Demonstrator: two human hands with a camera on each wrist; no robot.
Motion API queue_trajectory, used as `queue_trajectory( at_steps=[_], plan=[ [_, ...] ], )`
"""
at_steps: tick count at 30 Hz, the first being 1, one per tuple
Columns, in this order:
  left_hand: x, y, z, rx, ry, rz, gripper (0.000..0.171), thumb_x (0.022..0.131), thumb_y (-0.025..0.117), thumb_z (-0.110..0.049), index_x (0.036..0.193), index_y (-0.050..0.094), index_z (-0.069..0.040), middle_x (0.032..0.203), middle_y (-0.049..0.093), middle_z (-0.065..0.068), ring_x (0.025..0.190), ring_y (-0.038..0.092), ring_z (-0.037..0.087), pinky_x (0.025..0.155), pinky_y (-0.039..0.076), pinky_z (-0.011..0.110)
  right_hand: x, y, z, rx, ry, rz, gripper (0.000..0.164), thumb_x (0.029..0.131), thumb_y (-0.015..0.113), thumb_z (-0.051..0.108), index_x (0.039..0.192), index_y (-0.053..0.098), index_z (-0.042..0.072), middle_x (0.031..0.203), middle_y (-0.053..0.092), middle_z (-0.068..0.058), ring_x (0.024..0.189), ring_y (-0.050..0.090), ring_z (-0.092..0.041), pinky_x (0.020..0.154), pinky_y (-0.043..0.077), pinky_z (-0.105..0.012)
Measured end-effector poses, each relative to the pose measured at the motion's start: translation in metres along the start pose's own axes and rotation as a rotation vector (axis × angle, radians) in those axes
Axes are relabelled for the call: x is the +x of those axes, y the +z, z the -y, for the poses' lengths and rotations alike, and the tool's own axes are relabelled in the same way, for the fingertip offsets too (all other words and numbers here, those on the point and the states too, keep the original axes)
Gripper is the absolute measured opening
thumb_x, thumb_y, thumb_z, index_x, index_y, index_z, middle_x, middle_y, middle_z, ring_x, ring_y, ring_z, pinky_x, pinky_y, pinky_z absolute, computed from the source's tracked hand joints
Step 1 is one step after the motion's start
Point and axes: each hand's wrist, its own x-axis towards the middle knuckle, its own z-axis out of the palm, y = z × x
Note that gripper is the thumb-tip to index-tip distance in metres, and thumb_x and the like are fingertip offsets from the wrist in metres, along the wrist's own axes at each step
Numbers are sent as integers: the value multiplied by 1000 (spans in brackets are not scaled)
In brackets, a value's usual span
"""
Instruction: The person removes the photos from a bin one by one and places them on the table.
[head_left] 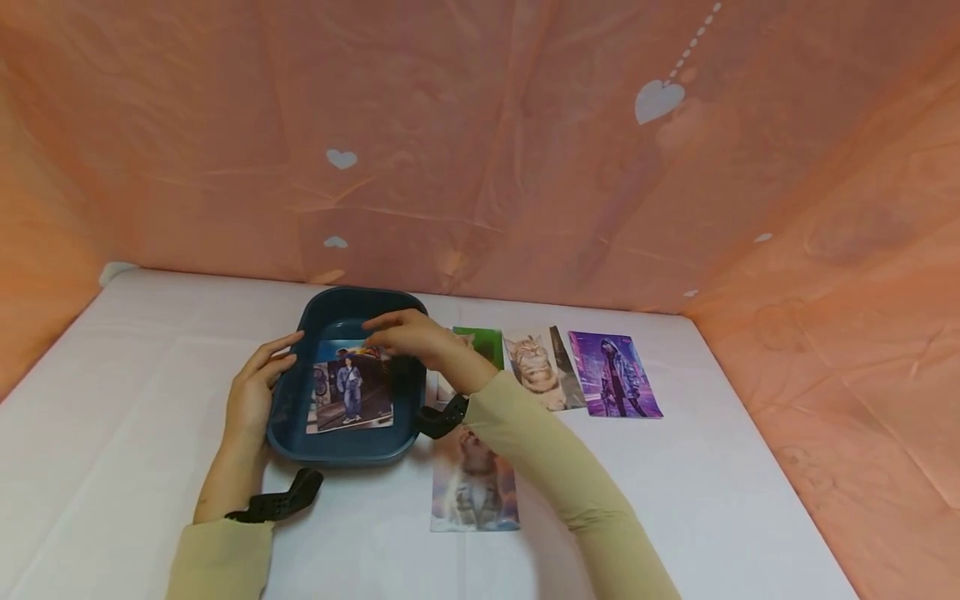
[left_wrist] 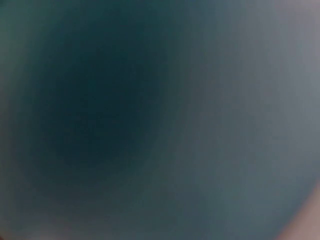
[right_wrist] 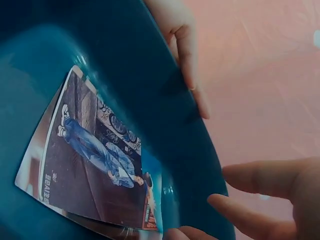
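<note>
A dark blue-green plastic basin (head_left: 346, 457) stands on the white table. Inside lie a few overlapping picture cards; the top card (head_left: 351, 392) shows a figure in denim on a street. My left hand (head_left: 251, 400) rests against the basin's left side, its fingers fairly straight along the outer wall. Over the basin's far right part hovers my right hand (head_left: 412, 337), fingers spread apart and holding nothing. In the right wrist view, fingers (right_wrist: 260, 177) of that hand are near the rim. The left wrist view is too dark and blurred to make out detail.
Right of the basin lie a cat card with green (head_left: 491, 343), an orange cat card (head_left: 534, 365) and a purple hooded-figure card (head_left: 617, 375). Nearer the front is another cat card (head_left: 475, 496), partly behind the right arm. Orange cloth (head_left: 480, 167) hangs behind.
</note>
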Motion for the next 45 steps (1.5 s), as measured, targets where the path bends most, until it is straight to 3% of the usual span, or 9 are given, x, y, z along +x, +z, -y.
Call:
queue_trajectory(
  at_steps=[7,11,20,25,30,35,45],
  plan=[
    [1,0,1,-10,-16,8,36,101,45,-23,134,58,-18,111,52,-13,97,50,7,79,41,15,8,5,-1,-89,31,21,42,91,64,15,132,58,7,112,63,-10,111,59,-26,96,49,-35],
    [1,0,1,-30,-27,19,36,101,44,-24,134,57,-18,114,51,-13,98,50,8,80,42,15,8,7,-1,-146,38,30,42,91,64,17,132,58,8,107,63,-8,107,60,-23,94,49,-33],
    [-1,1,3,-154,-13,66,35,99,51,-24,132,60,-17,110,51,-5,92,58,8,73,50,16,3,8,1,-153,24,79,37,93,59,8,130,58,3,124,61,-16,109,60,-25,93,49,-35],
    [-2,0,3,-207,-6,93,35,99,52,-24,131,60,-17,107,50,-2,85,61,6,70,51,17,3,7,-2,-169,-24,105,33,92,55,-2,123,63,0,120,63,-19,99,60,-21,91,50,-37],
    [-2,-1,3,-191,-13,83,35,99,52,-24,132,60,-17,107,51,-3,85,61,6,69,51,17,4,8,-4,-228,-43,123,29,91,56,1,117,69,6,120,64,-10,105,61,-17,89,51,-35],
    [-1,-2,2,-119,-13,51,34,99,50,-26,131,61,-19,114,51,-10,94,55,8,73,48,14,4,10,-4,-265,-66,143,27,92,58,3,114,71,8,123,64,-6,106,60,-15,87,52,-32],
    [0,-3,2,-139,-10,43,33,99,49,-20,129,62,-17,104,54,-5,83,59,3,71,49,14,-7,4,-4,-138,-136,90,25,92,58,3,114,70,2,119,66,-14,93,62,-12,78,52,-25]
  ],
)
